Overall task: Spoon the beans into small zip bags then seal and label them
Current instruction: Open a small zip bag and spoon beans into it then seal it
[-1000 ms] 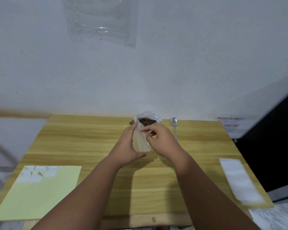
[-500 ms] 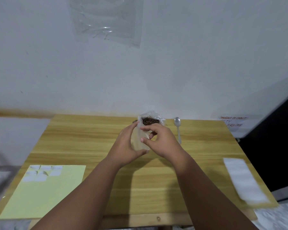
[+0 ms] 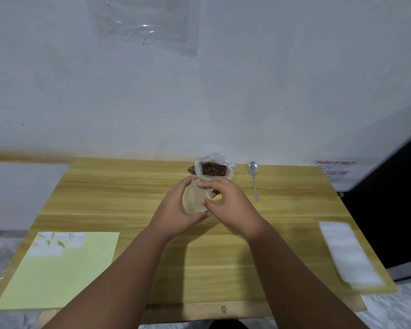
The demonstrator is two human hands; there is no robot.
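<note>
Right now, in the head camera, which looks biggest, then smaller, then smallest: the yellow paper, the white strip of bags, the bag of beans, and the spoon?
1. yellow paper, biggest by far.
2. white strip of bags.
3. bag of beans and spoon: hard to rank. The bag looks wider, the spoon longer but thin. Both lie farther from the camera, so they may look smaller than they really are.

A white paper sign (image 3: pixel 333 170) on the wall beyond the table's far right corner carries red handwritten capitals. The top line reads roughly "JANGAN DI CABUT", a middle line seems to end in "TV", and the lower line reads "TURN OFF". The strokes are blurred.
</note>
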